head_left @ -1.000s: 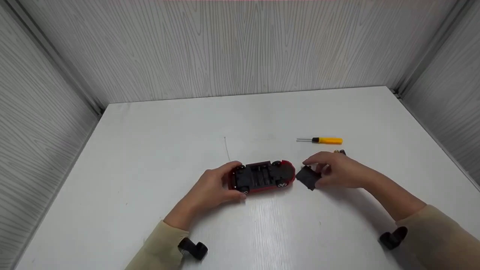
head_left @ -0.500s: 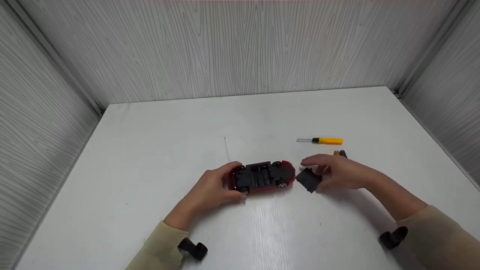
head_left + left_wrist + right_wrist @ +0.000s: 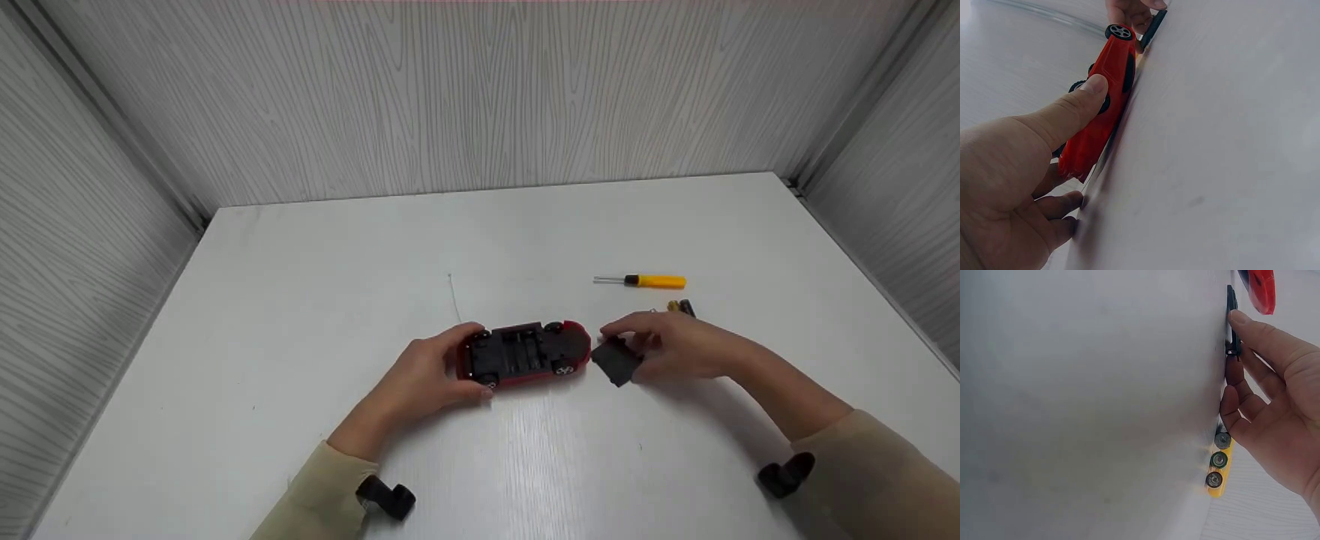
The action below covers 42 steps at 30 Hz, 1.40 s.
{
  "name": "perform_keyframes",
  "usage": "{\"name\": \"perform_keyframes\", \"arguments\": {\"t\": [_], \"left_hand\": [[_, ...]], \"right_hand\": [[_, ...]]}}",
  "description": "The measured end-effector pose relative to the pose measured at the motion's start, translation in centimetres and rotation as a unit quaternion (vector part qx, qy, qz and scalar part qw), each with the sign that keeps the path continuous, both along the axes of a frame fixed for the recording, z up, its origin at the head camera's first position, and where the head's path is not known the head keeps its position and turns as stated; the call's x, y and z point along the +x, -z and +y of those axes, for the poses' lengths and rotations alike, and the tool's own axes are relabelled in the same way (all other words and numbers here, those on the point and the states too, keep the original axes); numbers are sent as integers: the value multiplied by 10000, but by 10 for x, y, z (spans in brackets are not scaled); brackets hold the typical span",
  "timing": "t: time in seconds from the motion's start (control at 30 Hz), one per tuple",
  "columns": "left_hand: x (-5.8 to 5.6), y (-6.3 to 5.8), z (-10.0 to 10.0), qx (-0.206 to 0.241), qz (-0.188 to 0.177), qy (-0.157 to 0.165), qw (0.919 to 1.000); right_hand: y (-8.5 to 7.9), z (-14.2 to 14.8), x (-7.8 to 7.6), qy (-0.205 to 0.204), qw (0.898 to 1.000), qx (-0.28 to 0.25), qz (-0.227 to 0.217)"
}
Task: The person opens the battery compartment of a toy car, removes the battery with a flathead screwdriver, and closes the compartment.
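A red toy car (image 3: pixel 536 351) lies upside down, its black underside facing up with a recessed compartment in the middle. My left hand (image 3: pixel 429 375) grips one end, the thumb along the near side and a finger on the far side. In the left wrist view the car (image 3: pixel 1120 67) shows its red flank and wheels. Just off the car's other end, my right hand (image 3: pixel 675 346) pinches a flat black plastic cover (image 3: pixel 616 363). In the right wrist view the thumb presses on the cover (image 3: pixel 1233 329), which sits close to the tabletop; some fingertips are hidden.
A yellow-handled screwdriver (image 3: pixel 656 281) lies beyond my right hand. Several batteries (image 3: pixel 681 307) rest beside that hand, their ends showing in the right wrist view. A thin pale wire (image 3: pixel 454 298) extends behind the car. Grey wood-grain panels (image 3: pixel 480 97) border the white table.
My right hand and the black cover have shifted slightly toward me, and the cover's tilt has changed a little. More of the batteries shows. My left hand and the car stay put.
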<state>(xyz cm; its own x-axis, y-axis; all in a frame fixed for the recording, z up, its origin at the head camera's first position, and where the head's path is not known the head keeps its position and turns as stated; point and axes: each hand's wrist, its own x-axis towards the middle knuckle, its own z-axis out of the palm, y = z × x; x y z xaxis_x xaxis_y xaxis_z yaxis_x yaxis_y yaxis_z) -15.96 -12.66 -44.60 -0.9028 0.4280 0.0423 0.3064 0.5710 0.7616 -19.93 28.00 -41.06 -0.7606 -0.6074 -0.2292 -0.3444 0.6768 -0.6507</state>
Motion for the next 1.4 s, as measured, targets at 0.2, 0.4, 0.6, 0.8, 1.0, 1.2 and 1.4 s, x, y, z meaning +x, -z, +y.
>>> {"name": "perform_keyframes", "arguments": {"t": [0.2, 0.4, 0.6, 0.8, 1.0, 1.2, 1.4], "left_hand": [[0, 0, -1, 6, -12, -14, 10000], [0, 1, -1, 23, -25, -6, 10000], [0, 0, -1, 27, -10, -9, 10000], [1, -1, 0, -1, -56, -22, 10000], [1, -2, 1, 0, -87, -33, 10000], [1, -1, 0, 55, -79, -21, 10000], [1, -1, 0, 50, -50, -3, 10000]], "right_hand": [[0, 1, 1, -24, 10000, 15, -92], [1, 0, 1, -83, 9999, -35, 67], [2, -1, 1, 53, 10000, -43, 42], [1, 0, -1, 125, 9997, -41, 182], [-5, 3, -2, 212, 9985, -428, 279], [-13, 2, 0, 406, 9948, -715, 594], [-21, 0, 3, 719, 9869, -814, 1196]]}}
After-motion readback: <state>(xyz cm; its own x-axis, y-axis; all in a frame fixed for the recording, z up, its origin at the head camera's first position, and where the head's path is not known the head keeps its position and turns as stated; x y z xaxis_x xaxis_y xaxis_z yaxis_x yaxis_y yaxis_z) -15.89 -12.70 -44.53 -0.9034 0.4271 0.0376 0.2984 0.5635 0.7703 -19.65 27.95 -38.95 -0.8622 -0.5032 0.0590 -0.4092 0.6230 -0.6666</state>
